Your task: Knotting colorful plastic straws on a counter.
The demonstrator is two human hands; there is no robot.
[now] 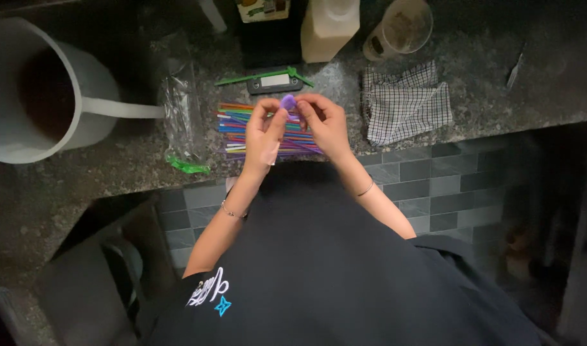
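Observation:
My left hand (pixel 265 133) and my right hand (pixel 323 122) meet above a heap of coloured straws (pixel 239 125) on the dark stone counter (pixel 69 179). Between the fingertips of both hands is a small purple piece (pixel 288 102), rounded at its top. A pale strip shows under the heel of my left hand. The straws lie flat, running left to right, partly hidden beneath both hands.
A large white jug (pixel 43 90) with a handle stands at the left. A clear plastic bag (pixel 181 115) lies beside the straws. A small scale (pixel 275 81), a cream bottle (pixel 328 29), a cup (pixel 399 29) and a checked cloth (pixel 405 102) sit behind and to the right.

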